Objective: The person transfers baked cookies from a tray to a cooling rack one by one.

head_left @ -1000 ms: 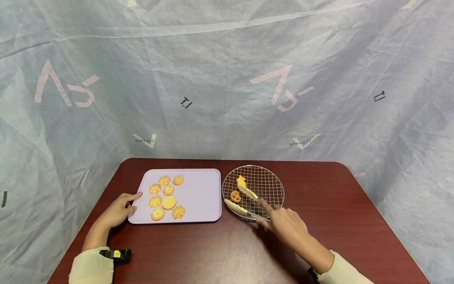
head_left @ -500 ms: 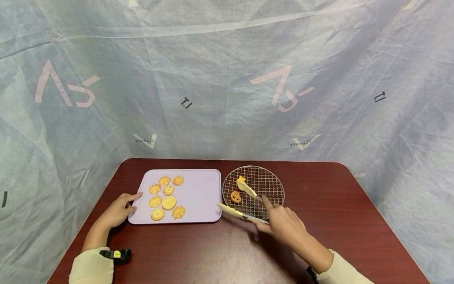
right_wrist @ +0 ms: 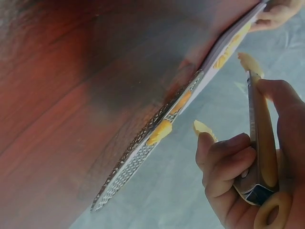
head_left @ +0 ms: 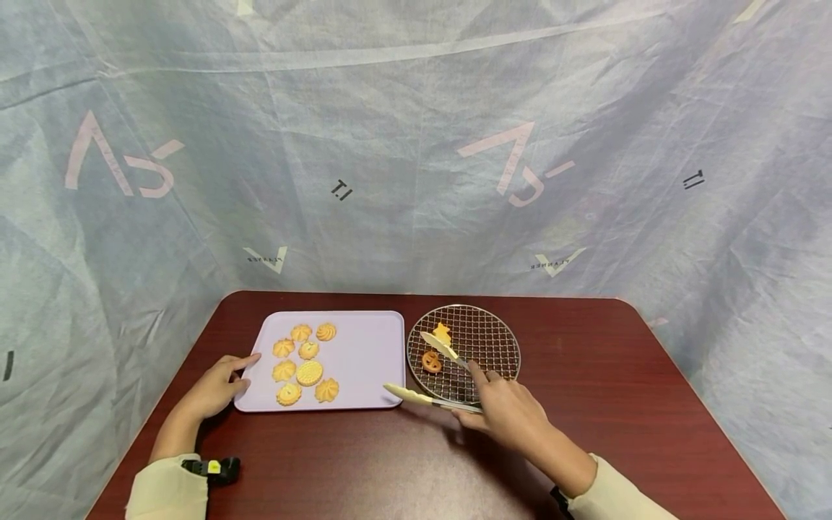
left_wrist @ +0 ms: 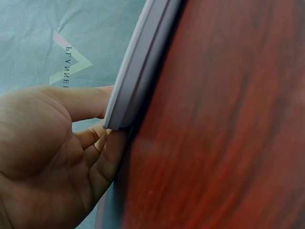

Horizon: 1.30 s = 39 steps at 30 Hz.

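Note:
In the head view my left hand (head_left: 214,386) pinches the left rim of a pale lilac tray (head_left: 364,354); the left wrist view has its fingers at the tray corner. Several golden cookies (head_left: 309,373) lie on the tray's left part. My right hand (head_left: 510,408) grips metal tongs (head_left: 445,349) with cream tips, their arms spread and nothing caught between them. One tip overlaps the lower part of a yellow star-like cookie (head_left: 443,331) on the round wire rack (head_left: 487,347); the other reaches over the tray's right front corner. A brown pretzel-shaped cookie (head_left: 431,362) lies between the arms in this view.
Tray and rack sit side by side on a dark red wooden table (head_left: 585,361), with a narrow gap between them. Grey printed cloth (head_left: 416,144) hangs behind and at both sides. In the right wrist view the tongs' end ring (right_wrist: 274,210) sticks out below the palm.
My right hand has shifted left and slightly nearer with the tongs, whose arms have spread wider. One tip now reaches over the tray. Left hand, tray and cookies have stayed in place.

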Each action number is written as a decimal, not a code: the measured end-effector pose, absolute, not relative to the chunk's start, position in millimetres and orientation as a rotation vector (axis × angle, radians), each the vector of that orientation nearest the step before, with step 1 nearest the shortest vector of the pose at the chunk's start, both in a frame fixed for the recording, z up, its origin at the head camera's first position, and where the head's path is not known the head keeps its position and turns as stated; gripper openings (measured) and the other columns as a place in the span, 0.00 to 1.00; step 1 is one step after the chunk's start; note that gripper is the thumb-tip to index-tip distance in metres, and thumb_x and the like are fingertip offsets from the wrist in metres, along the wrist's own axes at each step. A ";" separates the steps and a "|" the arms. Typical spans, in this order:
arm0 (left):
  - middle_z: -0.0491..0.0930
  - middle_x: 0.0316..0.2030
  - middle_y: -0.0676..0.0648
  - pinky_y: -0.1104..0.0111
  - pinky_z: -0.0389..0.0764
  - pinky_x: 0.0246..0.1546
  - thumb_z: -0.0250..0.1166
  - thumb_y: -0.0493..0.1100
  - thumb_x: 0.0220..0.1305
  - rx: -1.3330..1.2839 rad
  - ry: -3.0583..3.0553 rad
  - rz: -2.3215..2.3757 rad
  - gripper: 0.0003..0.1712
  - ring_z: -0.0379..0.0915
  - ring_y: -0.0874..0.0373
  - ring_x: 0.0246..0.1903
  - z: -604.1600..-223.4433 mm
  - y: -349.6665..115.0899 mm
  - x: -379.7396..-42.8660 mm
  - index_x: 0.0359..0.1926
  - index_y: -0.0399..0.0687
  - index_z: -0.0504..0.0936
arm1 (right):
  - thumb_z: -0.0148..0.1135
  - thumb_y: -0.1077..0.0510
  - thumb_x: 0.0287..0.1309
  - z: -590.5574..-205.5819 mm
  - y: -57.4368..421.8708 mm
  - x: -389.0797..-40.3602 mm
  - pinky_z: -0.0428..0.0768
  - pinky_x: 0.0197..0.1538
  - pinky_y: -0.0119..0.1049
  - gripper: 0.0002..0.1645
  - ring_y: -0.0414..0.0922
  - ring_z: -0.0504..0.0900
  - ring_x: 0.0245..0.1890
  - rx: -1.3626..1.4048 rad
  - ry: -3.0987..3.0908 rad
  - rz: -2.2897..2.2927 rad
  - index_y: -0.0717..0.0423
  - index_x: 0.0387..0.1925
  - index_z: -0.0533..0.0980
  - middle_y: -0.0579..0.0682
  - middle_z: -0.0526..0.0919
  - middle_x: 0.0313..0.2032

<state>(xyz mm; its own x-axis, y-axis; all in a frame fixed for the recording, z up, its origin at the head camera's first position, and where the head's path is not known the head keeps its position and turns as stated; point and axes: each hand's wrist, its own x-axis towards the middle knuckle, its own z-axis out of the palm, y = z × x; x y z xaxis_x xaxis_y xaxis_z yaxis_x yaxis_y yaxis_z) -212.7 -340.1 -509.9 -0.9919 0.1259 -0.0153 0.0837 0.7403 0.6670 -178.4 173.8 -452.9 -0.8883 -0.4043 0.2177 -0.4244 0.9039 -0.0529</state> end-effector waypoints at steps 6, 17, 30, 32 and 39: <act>0.68 0.47 0.34 0.69 0.68 0.30 0.59 0.30 0.64 0.170 2.874 1.106 0.30 0.64 0.53 0.34 -509.4 -340.0 -212.3 0.67 0.32 0.68 | 0.65 0.29 0.48 -454.1 168.0 -180.8 0.79 0.26 0.43 0.53 0.52 0.82 0.24 0.665 -2.848 0.152 0.60 0.65 0.68 0.60 0.83 0.40; 0.67 0.48 0.32 0.69 0.68 0.30 0.59 0.30 0.64 0.170 2.873 1.104 0.29 0.64 0.53 0.34 -508.3 -339.6 -212.5 0.66 0.31 0.68 | 0.65 0.29 0.47 -454.6 153.5 -186.0 0.77 0.23 0.40 0.54 0.50 0.81 0.22 0.699 -2.856 0.170 0.60 0.66 0.68 0.59 0.84 0.41; 0.68 0.47 0.34 0.70 0.69 0.31 0.58 0.29 0.63 0.161 2.875 1.090 0.30 0.64 0.52 0.34 -512.1 -340.5 -213.6 0.67 0.33 0.68 | 0.66 0.30 0.47 -455.6 130.6 -192.1 0.76 0.23 0.40 0.53 0.47 0.79 0.21 0.774 -2.853 0.212 0.55 0.68 0.66 0.57 0.84 0.38; 0.68 0.47 0.34 0.70 0.69 0.31 0.58 0.29 0.63 0.162 2.877 1.090 0.30 0.64 0.52 0.34 -511.8 -340.6 -213.5 0.67 0.33 0.68 | 0.66 0.30 0.47 -456.2 127.5 -192.9 0.77 0.23 0.39 0.54 0.47 0.79 0.21 0.791 -2.850 0.215 0.55 0.69 0.65 0.58 0.83 0.39; 0.68 0.47 0.34 0.70 0.69 0.31 0.58 0.29 0.63 0.165 2.879 1.088 0.30 0.64 0.52 0.35 -511.0 -340.2 -213.1 0.67 0.32 0.68 | 0.67 0.30 0.47 -459.1 117.0 -195.8 0.71 0.18 0.35 0.52 0.44 0.75 0.17 0.821 -2.846 0.264 0.58 0.65 0.67 0.57 0.83 0.35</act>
